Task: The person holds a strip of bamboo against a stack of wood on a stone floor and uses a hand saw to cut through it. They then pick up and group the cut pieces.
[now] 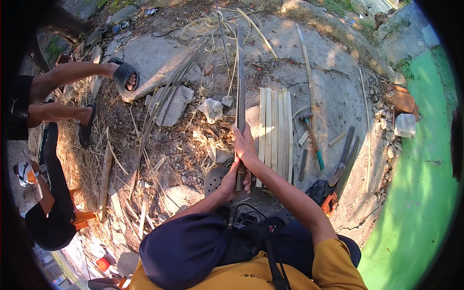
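A long, dark-skinned bamboo strip points away from me, with its near end low in front of my body. My left hand is closed around it close to that near end. Farther up, my right hand is wrapped around the same strip. Whether it is one piece or two lying together, I cannot tell. Just right of my hands, several pale bamboo slats lie side by side on the ground.
On the right lie a hammer with a teal handle end and a large knife. White stones and long strips are left of centre. Other people's sandalled feet stand at left. Green paving borders the far right.
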`<state>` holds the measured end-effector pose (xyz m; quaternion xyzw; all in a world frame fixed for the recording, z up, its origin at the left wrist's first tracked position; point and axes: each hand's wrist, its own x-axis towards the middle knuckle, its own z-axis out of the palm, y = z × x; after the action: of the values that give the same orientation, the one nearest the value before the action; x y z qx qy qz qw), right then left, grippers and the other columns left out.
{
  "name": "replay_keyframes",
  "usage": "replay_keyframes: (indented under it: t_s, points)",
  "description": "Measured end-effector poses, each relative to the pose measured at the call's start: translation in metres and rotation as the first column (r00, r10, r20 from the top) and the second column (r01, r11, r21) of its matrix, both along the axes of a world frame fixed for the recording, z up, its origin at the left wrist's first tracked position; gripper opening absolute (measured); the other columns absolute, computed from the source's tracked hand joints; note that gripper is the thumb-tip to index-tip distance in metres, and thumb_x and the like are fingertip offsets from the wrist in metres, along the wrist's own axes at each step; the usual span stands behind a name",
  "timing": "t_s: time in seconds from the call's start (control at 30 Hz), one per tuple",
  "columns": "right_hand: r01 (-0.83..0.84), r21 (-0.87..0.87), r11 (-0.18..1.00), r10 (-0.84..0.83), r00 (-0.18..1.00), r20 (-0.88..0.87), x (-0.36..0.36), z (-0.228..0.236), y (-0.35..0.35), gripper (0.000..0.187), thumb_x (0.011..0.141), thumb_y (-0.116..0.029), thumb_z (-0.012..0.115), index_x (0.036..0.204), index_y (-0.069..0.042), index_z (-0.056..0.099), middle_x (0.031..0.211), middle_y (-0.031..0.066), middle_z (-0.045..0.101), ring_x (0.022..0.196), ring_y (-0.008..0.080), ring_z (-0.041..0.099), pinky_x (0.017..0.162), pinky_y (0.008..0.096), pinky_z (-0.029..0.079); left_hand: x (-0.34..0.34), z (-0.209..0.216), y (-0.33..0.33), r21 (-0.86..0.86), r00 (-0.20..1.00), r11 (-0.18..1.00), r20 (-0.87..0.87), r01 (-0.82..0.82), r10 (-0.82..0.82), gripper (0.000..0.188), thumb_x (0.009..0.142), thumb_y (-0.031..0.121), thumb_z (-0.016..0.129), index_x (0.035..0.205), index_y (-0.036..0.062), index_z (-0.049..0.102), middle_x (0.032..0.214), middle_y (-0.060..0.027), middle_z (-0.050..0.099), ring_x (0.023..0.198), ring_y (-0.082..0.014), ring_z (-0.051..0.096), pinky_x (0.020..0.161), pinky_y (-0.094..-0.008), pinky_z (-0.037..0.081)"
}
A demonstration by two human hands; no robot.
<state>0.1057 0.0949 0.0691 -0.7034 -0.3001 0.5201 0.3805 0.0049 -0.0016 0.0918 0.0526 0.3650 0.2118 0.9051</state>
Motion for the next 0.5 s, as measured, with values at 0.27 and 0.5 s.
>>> replay_keyframes:
  t_s: [0.27, 0.5]
  points:
    - [0.063, 0.05, 0.997, -0.06, 0.996, -0.07, 0.011, -0.037, -0.004, 0.034, 0.102, -0.034, 0.059, 0.123, -0.01, 0.049, 0.078, 0.0012, 0.053, 0.057, 0.0108, 0.05, 0.049, 0.031, 0.043, 0.009, 0.0, 0.001, 0.158, 0.99, 0.986, -0.14, 0.051, -0.029, 0.054, 0.107, 0.062, 0.036, 0.095, 0.0112, 0.046, 0.067, -0.0014, 0.047, 0.044, -0.0123, 0.044, 0.041, -0.0272, 0.039]
    - [0.061, -0.114, 0.992, -0.094, 0.945, -0.313, 0.005, -0.018, -0.004, 0.029, 0.103, -0.034, 0.061, 0.107, -0.01, 0.046, 0.078, -0.0001, 0.048, 0.056, 0.0097, 0.046, 0.047, 0.0279, 0.04, 0.009, -0.007, -0.006, 0.297, 0.899, 0.941, -0.438, 0.161, -0.015, 0.053, 0.109, 0.058, 0.034, 0.092, 0.0094, 0.045, 0.069, -0.0014, 0.046, 0.045, -0.0117, 0.045, 0.041, -0.0275, 0.039]
